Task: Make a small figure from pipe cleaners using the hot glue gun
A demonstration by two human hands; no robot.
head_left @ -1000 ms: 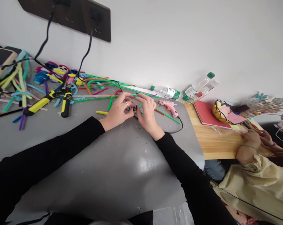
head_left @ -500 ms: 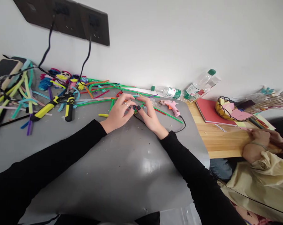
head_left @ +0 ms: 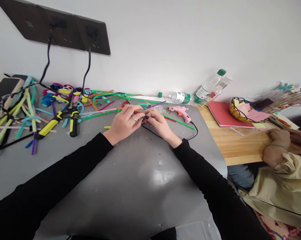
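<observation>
Green piece (head_left: 143, 121), small and mostly hidden, between fingertips of left hand (head_left: 127, 121) and right hand (head_left: 158, 124), fingers of both curled, nearly closed, pinching it, over gray tabletop (head_left: 140, 190), pink glue gun (head_left: 181, 113) beyond right hand.

From my end I count two green-capped bottles (head_left: 181, 97), one glue gun (head_left: 181, 113), one pair of pliers (head_left: 50, 125), two plugs (head_left: 92, 30), one red notebook (head_left: 221, 116) and one basket (head_left: 234, 115).

Pinched piece (head_left: 143, 121) (mostly hidden)
</observation>
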